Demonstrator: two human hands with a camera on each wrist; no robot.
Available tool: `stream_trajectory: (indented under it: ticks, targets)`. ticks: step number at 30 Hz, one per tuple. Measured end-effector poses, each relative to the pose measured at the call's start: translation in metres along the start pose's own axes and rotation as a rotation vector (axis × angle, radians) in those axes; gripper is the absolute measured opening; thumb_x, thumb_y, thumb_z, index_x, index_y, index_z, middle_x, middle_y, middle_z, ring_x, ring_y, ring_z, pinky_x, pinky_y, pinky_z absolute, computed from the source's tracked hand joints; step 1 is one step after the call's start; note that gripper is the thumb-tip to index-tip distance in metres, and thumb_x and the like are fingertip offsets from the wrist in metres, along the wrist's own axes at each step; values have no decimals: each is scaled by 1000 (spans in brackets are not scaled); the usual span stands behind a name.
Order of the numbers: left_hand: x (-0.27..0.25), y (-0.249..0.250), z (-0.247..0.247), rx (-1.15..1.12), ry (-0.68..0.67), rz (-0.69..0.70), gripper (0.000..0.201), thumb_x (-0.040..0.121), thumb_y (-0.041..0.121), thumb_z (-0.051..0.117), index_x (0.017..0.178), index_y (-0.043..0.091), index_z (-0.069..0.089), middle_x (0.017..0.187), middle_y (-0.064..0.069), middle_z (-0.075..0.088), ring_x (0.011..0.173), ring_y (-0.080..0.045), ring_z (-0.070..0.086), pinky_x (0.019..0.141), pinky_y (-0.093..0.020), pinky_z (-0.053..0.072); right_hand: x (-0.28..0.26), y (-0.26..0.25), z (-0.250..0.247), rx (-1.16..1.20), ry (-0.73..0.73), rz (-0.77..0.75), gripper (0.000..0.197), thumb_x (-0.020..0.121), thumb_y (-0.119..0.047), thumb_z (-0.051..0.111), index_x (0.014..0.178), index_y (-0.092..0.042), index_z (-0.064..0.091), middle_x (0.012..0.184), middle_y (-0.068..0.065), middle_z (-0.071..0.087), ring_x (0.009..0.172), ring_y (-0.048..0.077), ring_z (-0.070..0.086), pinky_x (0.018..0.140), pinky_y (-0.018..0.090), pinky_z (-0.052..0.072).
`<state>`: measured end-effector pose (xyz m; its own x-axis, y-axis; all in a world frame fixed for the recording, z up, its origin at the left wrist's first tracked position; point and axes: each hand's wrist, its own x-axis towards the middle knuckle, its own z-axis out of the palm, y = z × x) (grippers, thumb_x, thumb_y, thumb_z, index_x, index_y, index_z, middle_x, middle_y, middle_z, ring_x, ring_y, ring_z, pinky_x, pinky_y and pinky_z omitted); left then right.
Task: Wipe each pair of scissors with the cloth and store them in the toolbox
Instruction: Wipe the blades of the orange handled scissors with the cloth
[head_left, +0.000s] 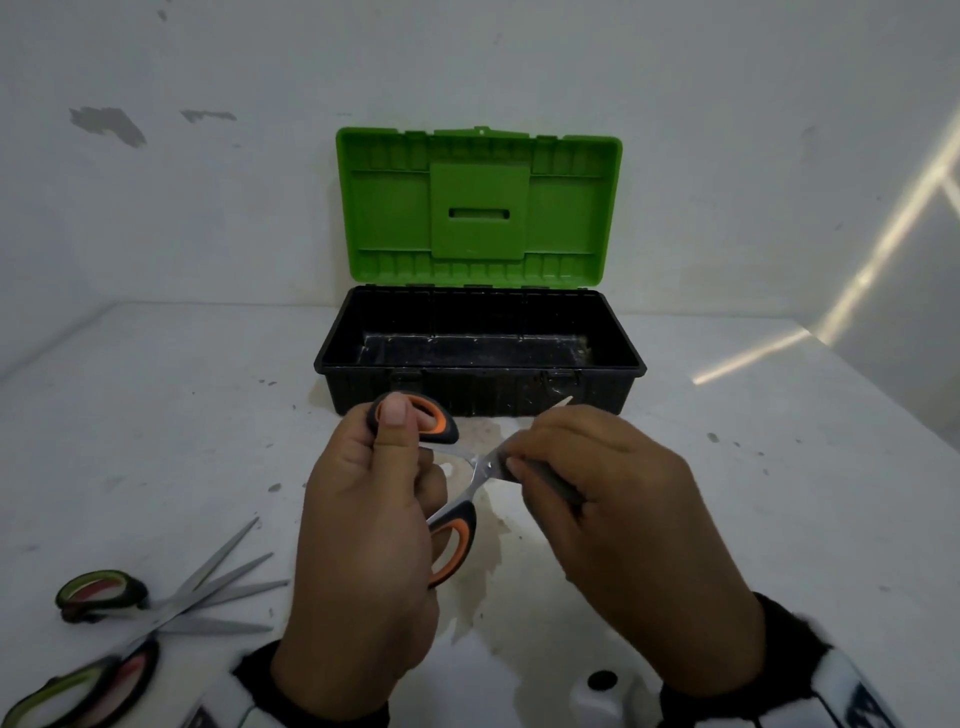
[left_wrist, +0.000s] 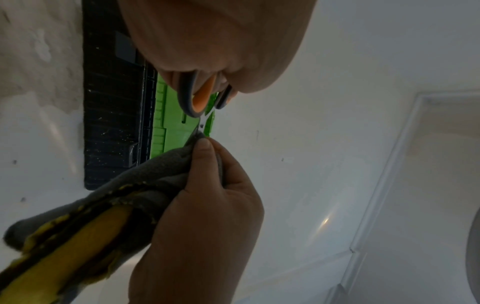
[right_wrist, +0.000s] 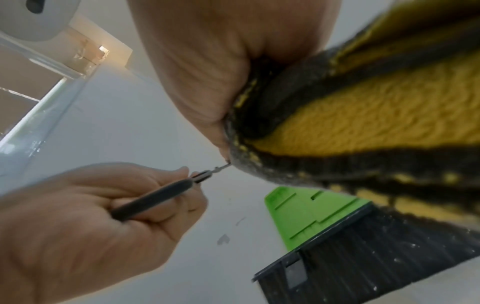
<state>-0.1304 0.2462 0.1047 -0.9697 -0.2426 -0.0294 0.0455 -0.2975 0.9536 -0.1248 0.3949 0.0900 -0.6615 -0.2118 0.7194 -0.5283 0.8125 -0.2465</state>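
Above the table: left hand (head_left: 363, 519) grips the orange-handled scissors (head_left: 457, 525), blades spread
Right hand (head_left: 618, 499): pinches the grey-and-yellow cloth (left_wrist: 109, 201) around one blade
Toolbox (head_left: 480, 384): just behind, green lid up
Other scissors (head_left: 156, 603): lying at left

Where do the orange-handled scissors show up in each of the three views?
Head: orange-handled scissors at centre, open, handles in the left hand, blade pinched through the cloth by the right hand.
Left wrist: upper centre, handles below the palm.
Right wrist: lower left, dark handle edge-on.
Shared landmark: the toolbox with green lid.
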Motion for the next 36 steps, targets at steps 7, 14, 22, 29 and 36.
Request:
stream_trajectory:
  ticks: [7, 14, 22, 29, 36]
  targets:
    - [8, 2, -7, -7, -67, -40, 33, 97, 39, 47, 80, 18, 66, 55, 3, 31, 48, -8, 26, 37, -20, 22, 5, 6, -7, 30, 7, -5, 17, 89, -18, 59, 91, -11, 75, 87, -1, 70, 78, 10, 62, 77, 19, 49]
    - [15, 9, -8, -16, -132, -86, 36, 98, 38, 48, 74, 21, 68, 59, 2, 29, 46, -7, 23, 34, -16, 21, 9, 10, -9, 30, -19, -46, 10, 88, -12, 65, 89, -10, 75, 86, 1, 69, 76, 13, 63, 72, 27, 50]
    - [19, 11, -11, 47, -141, -115, 35, 98, 41, 48, 86, 16, 68, 61, 3, 29, 44, -7, 24, 31, -17, 23, 9, 13, -11, 23, -33, -26, 14, 90, -14, 60, 90, -11, 74, 86, 0, 69, 77, 13, 63, 72, 28, 51]
    - [20, 10, -13, 64, -152, -120, 35, 97, 42, 49, 79, 19, 68, 60, 3, 28, 46, -7, 24, 32, -16, 23, 7, 8, -10, 38, -100, -30, 17, 90, -16, 58, 90, -12, 75, 87, -2, 68, 78, 11, 62, 73, 25, 50]
    - [23, 11, -18, -32, -149, -179, 33, 97, 41, 50, 78, 21, 67, 60, 4, 30, 42, -6, 24, 33, -14, 20, 13, 33, -49, 159, 17, 289, 14, 83, -13, 73, 86, -26, 75, 87, -17, 71, 87, -1, 64, 76, 4, 40]
